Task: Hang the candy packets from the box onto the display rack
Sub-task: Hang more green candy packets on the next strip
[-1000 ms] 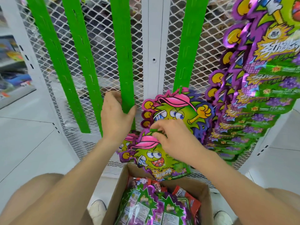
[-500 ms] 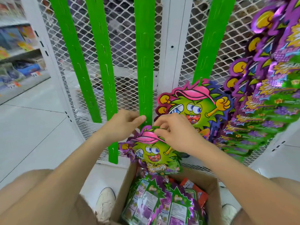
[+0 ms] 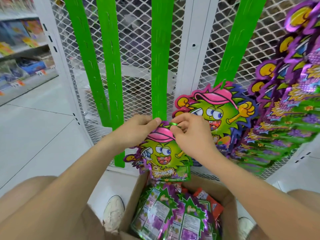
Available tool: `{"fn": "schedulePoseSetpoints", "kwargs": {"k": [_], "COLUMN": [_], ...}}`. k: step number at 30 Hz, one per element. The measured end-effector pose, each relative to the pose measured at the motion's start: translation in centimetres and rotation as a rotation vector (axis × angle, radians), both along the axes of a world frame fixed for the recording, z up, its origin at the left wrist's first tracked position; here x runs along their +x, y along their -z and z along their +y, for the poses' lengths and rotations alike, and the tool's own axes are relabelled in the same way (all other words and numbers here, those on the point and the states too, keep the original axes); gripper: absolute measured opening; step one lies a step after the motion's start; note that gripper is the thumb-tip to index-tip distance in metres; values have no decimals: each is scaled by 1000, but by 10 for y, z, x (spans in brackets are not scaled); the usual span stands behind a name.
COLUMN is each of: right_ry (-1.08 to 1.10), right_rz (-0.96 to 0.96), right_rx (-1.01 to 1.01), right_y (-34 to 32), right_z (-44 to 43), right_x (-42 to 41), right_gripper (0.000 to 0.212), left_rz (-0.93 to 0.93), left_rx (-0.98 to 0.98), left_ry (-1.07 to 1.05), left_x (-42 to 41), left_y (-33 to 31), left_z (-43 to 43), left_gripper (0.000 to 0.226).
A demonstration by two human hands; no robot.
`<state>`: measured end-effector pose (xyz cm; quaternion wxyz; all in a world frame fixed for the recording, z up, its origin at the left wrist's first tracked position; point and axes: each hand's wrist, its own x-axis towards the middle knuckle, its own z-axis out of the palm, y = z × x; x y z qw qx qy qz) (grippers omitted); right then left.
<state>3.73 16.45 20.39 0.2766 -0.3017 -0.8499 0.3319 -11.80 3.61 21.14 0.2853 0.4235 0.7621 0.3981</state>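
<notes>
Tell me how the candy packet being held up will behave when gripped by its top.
Probably light: the candy packet hangs from a fingertip pinch of the right hand, while the left hand seems to pinch the green strip. Likely flexible, not stiff: it looks like thin glossy film. That gloss may make it slippery.

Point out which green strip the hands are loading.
The third green strip from the left, beside the white post: the left hand and right hand pinch the packet at its lower end. No hand touches the other three.
</notes>
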Motion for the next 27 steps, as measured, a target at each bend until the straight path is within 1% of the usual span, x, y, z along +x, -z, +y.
{"fn": "schedulePoseSetpoints", "kwargs": {"k": [2, 4, 6, 8, 11, 14, 16, 17, 20, 22, 24, 26, 27], "right_ry": [6, -4, -39, -87, -124, -145, -139, -127, -75, -76, -143, -272, -353], "right_rz": [-4, -42, -88, -153, -245, -298, -327, -347, -410, -393, -353, -370, -417], "right_rx": [-11, 19, 79, 161, 292, 499, 587, 623, 756, 795, 745, 615, 565], "right_y": [2, 4, 7, 10, 9, 8, 7, 7, 7, 3, -1, -5, -5], "right_z": [0, -1, -1, -1, -1, -2, -3, -5, -4, -4, -4, -1, 1], "right_x": [0, 0, 0, 1, 5, 11, 14, 15, 18, 23, 31, 42, 48], "right_gripper": [13, 14, 15, 15, 18, 19, 17, 17, 15, 12, 3, 15, 18], "left_rz": [-4, 10, 62, 165, 421, 569, 593, 589, 567, 617, 762, 910, 981], "left_rx": [2, -2, -14, -15, 19, 108, 120, 124, 109, 95, 84, 55, 43], "left_ry": [-26, -36, -32, -41, -11, 30, 43, 52, 61, 13, -100, -271, -336], "left_x": [-1, 1, 3, 4, 6, 10, 12, 12, 11, 10, 15, 29, 38], "left_y": [1, 0, 0, 1, 7, 13, 17, 18, 20, 26, 34, 40, 44], "left_z": [0, 1, 2, 3, 5, 4, 3, 3, 3, 3, 2, 0, 0], "left_gripper": [58, 49, 42, 43, 43, 21, 7, 3, 11, 13, 21, 34, 37]}}
